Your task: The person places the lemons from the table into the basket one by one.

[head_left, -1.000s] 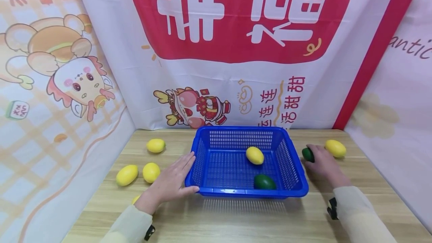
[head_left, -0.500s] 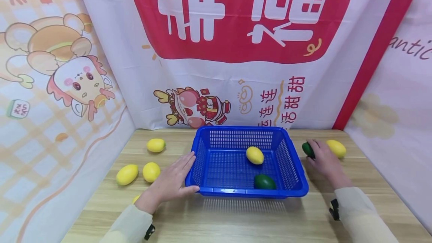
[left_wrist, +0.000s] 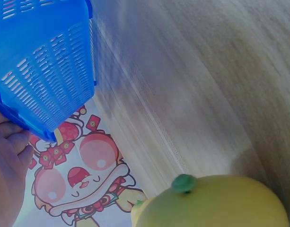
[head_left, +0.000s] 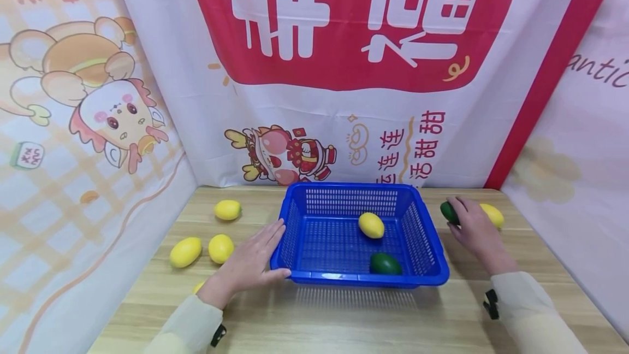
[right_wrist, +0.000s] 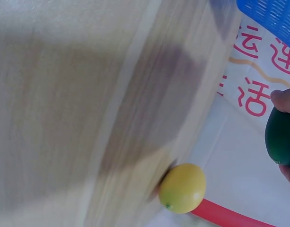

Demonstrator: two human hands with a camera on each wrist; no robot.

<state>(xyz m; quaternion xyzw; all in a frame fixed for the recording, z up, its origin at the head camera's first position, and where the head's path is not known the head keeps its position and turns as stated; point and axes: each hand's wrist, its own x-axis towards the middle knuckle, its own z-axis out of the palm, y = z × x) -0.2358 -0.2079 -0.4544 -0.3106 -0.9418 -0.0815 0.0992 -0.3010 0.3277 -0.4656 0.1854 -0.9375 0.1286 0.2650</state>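
A blue plastic basket (head_left: 324, 245) stands mid-table, holding one yellow lemon (head_left: 371, 225) and one dark green oval fruit (head_left: 385, 264). My left hand (head_left: 248, 261) rests against its left side, fingers extended along the rim and thumb at the front corner. In the left wrist view, those fingers touch the basket's edge. To the right of the basket, my right hand (head_left: 474, 228) grips a second dark green oval fruit (right_wrist: 282, 137) between thumb and fingers. The right wrist view shows it apart from the tabletop. Behind that hand lies another lemon (head_left: 493, 216), partly covered.
Left of the basket, several lemons lie on the wooden table (head_left: 354, 321), among them a far lemon (head_left: 227, 210) and a near lemon (head_left: 185, 252). One is mostly hidden under my left wrist. A printed cloth (head_left: 339, 113) hangs along the table's back edge.
My right hand has shifted slightly right and away from me with the dark green fruit in its grip, covering more of the lemon behind. My left hand and the basket stay in place.
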